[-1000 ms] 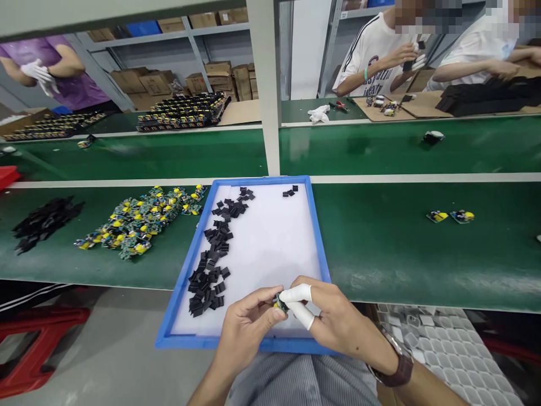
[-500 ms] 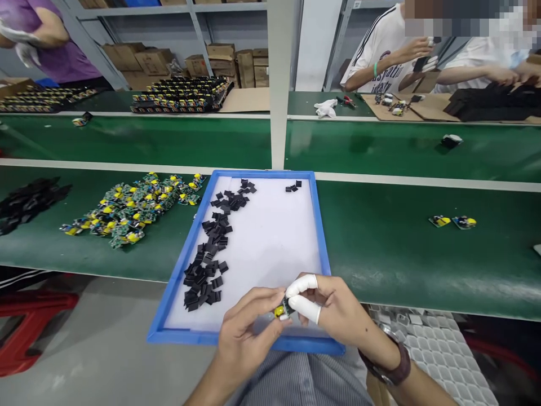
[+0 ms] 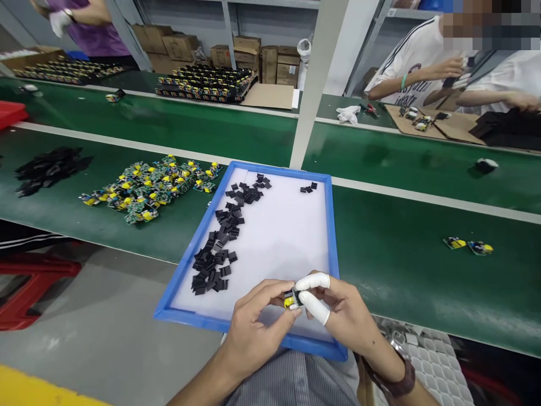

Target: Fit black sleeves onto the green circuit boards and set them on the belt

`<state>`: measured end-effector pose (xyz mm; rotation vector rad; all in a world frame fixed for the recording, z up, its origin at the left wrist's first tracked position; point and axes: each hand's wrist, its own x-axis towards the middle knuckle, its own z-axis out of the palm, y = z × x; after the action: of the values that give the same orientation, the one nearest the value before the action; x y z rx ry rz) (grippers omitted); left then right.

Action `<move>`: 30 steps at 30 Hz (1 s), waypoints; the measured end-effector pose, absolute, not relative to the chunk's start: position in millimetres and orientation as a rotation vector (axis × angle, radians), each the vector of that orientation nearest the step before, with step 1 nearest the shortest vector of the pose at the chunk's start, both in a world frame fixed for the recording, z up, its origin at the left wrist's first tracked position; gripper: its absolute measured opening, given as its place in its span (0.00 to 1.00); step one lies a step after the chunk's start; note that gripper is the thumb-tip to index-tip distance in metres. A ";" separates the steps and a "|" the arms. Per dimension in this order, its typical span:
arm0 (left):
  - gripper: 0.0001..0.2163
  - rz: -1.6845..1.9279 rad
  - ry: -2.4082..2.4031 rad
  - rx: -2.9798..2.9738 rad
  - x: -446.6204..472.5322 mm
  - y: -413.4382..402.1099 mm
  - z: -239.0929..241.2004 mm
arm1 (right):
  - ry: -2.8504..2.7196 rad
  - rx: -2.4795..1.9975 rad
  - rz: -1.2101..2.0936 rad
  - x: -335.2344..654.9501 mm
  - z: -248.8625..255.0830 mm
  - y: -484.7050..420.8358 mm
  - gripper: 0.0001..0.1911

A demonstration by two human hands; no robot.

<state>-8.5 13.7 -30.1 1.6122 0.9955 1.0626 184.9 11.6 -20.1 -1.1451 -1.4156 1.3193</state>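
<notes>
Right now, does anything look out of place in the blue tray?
Only slightly: three small black pieces lie near the far right corner of the blue tray, apart from the long black cluster along its left side.

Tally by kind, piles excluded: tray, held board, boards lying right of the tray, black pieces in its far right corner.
Tray: 1
Held board: 1
Boards at right: 2
Black pieces, far right corner: 3
Total: 7

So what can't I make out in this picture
Head view:
Circuit board: partly hidden by the left hand and right hand.
Black pieces in the tray: overlap hides their count.
Heaped boards: any markings too small to read.
Person in purple: head cut off by top edge.
Red stool: cut off by left edge.
</notes>
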 end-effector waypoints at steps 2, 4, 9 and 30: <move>0.18 1.044 0.998 1.525 -10.0 13.8 -29.9 | -1.393 -1.150 1.313 182.4 -21.4 9.3 0.10; 0.18 1.025 0.982 1.450 -11.8 14.2 -30.1 | -1.452 -1.134 1.253 180.2 -20.3 8.2 0.09; 0.16 0.987 0.942 1.373 -14.7 14.3 -33.5 | -1.662 -1.163 1.031 179.2 -7.8 4.8 0.12; 0.25 1.226 1.067 2.102 -2.0 7.5 -43.6 | -1.499 -1.167 1.066 183.9 -25.3 -7.3 0.09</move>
<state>-2.0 7.5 -43.6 2.1017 1.0668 1.2256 183.9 -7.3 -25.3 -1.1673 -1.4987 1.0661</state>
